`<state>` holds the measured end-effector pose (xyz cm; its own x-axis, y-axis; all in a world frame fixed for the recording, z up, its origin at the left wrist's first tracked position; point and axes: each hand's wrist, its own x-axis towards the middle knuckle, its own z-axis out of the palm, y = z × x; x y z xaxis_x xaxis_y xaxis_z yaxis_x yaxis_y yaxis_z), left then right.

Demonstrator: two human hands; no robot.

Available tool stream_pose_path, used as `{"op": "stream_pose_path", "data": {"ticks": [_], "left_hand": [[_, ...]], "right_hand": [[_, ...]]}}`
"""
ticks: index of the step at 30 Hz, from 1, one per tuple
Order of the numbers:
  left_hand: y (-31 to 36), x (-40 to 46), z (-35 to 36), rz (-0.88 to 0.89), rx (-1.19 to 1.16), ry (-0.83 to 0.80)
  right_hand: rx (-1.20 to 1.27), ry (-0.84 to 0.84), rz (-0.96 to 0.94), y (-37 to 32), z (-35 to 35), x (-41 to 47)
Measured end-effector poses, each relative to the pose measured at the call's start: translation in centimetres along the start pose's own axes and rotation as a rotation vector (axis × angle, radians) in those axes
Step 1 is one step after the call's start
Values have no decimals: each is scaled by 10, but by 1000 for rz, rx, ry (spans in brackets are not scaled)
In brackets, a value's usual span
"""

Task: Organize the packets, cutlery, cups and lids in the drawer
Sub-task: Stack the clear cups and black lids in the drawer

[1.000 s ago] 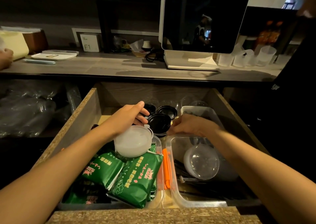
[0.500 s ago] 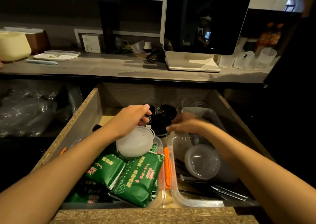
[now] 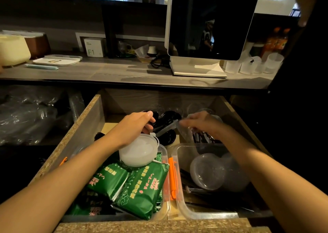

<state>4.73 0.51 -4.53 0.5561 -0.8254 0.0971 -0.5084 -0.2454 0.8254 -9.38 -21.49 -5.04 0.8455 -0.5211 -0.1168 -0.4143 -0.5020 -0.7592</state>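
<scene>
Left hand (image 3: 136, 124) curls over black lids (image 3: 169, 120) at drawer (image 3: 88, 119) back, w/ white tub (image 3: 139, 152) and green packets (image 3: 142, 186) just below its wrist, while right hand (image 3: 200, 124), blurred, pinches a clear wrapped item (image 3: 167, 127) btwn both hands, clear cups (image 3: 207, 171) below it.

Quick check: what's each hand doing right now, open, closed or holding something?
Left hand: fingers curled at the black lids; grip on one cannot be told.
Right hand: blurred, pinching a clear wrapped packet.
</scene>
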Motion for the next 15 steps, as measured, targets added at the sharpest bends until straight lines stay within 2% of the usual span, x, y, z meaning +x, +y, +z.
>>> {"op": "stream_pose_path", "data": {"ticks": [3, 6, 10, 15], "left_hand": [[3, -2, -1, 72, 1, 54], [7, -4, -5, 170, -68, 78], [17, -7, -2, 265, -270, 23], [18, -5, 5, 215, -199, 290]], "right_hand": [[449, 36, -145, -13, -5, -10], [893, -84, -127, -45, 10, -27], [1043, -289, -122, -78, 40, -44], [1116, -285, -38, -85, 46, -50]]}}
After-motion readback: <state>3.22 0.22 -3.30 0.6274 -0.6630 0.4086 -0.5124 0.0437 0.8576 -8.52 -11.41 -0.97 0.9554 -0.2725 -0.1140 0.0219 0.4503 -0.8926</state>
